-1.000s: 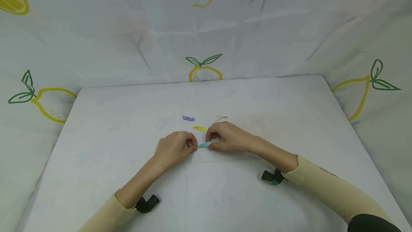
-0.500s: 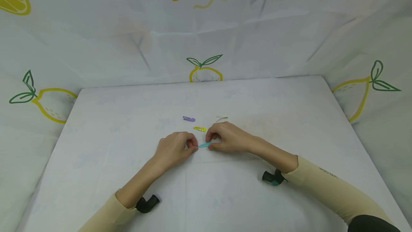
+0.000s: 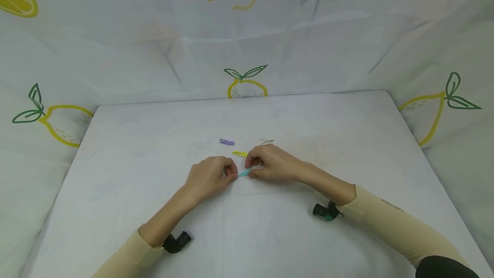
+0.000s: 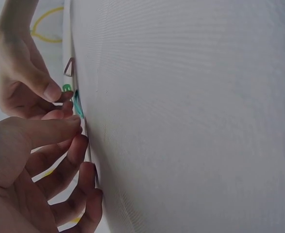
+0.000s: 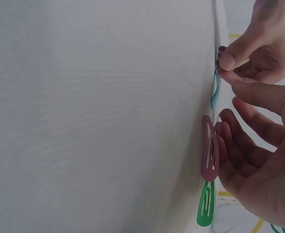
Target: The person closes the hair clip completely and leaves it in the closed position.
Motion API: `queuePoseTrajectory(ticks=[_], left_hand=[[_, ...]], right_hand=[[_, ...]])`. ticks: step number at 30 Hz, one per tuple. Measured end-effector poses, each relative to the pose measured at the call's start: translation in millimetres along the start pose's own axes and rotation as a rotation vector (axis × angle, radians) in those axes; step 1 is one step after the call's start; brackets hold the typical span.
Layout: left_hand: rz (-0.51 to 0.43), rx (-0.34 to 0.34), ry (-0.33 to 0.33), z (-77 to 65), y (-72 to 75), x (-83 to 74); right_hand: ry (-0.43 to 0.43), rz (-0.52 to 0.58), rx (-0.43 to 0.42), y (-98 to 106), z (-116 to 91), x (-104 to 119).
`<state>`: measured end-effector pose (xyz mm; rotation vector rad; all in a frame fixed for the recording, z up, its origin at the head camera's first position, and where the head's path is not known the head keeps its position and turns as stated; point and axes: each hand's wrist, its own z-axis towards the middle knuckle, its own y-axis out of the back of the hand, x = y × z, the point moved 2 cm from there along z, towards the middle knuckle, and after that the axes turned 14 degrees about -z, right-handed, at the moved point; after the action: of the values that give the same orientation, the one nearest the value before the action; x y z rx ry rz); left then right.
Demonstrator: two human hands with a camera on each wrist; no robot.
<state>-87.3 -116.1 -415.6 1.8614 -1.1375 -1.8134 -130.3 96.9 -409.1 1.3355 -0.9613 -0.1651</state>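
A teal snap hair clip (image 3: 245, 173) lies between the two hands low over the white table. My left hand (image 3: 210, 177) pinches its left end between thumb and index finger. At the other end, my right hand (image 3: 274, 164) holds it with thumb and fingertips. In the right wrist view, a mauve hair clip (image 5: 209, 155) and a green hair clip (image 5: 206, 206) appear close by the right hand's curled fingers; the head view hides them. Just beyond the hands is a yellow hair clip (image 3: 239, 154), its right end overlapped by the right hand.
Farther back lie a purple hair clip (image 3: 227, 142) and a thin greyish piece (image 3: 267, 141). The white-covered table (image 3: 154, 140) meets lemon-printed cloth at its back and sides. Black camera mounts (image 3: 176, 242) stick out from the beige sleeves (image 3: 393, 218).
My right hand has shifted very slightly left and away, now overlapping the yellow hair clip's right end. Both hands keep hold of the teal hair clip.
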Motion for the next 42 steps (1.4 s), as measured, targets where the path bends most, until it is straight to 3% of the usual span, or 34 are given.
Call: queuePoseTrajectory(ticks=[17,23,42], left_hand=[[-0.032,-0.056,-0.016,5.2,9.8,6.3],[-0.064,-0.040,0.003,8.8,16.8,12.4],[-0.130,-0.055,0.028,24.6,25.5,23.0]], right_hand=[[-0.011,0.031,-0.078,9.4,13.5,-1.2],[-0.008,0.017,-0.091,10.6,20.4,-2.3],[-0.106,-0.017,0.030,9.1,34.6,-8.9]])
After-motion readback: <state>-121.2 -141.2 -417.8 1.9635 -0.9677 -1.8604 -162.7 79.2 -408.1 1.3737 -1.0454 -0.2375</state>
